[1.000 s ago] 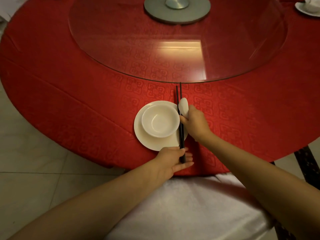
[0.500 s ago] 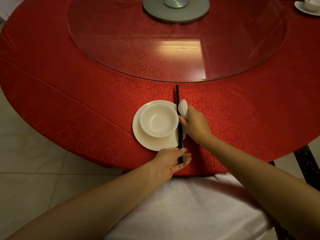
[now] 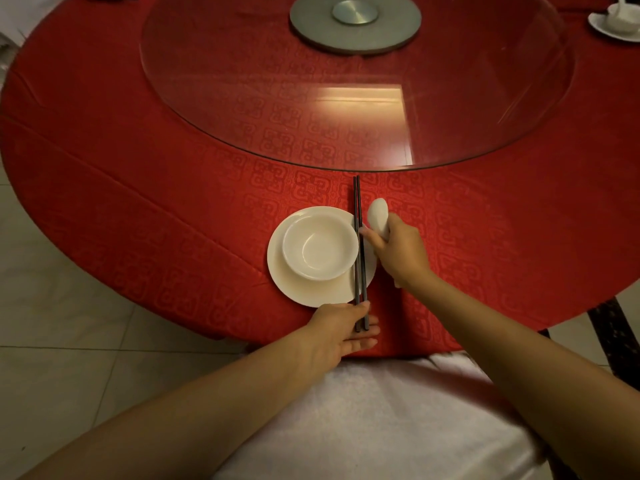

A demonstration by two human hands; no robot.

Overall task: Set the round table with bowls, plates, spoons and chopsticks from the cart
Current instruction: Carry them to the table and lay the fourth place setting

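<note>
Aligning of the black chopsticks [image 3: 358, 237] at one place setting on the round table [image 3: 173, 168], judged late in that setting. Laid as a close pair across the right rim of the white plate [image 3: 294, 289], just beside the white bowl [image 3: 320, 247] standing on it, tips toward the glass turntable [image 3: 346, 98] and short of its edge. Near ends pinched between thumb and fingers of the left hand [image 3: 341, 329] at the near table edge. White ceramic spoon [image 3: 377, 216] grasped in the curled fingers of the right hand [image 3: 398, 254], scoop end forward, one fingertip touching the chopsticks' right side. Next, probably: squaring the pair, releasing it, then setting down the spoon, in the bowl or beside it not yet clear. Open red cloth right of the plate and ahead of it; little margin behind, with the cloth dropping away above a white-covered chair seat [image 3: 346, 410]. Second setting [image 3: 616, 19] well apart at upper right.
</note>
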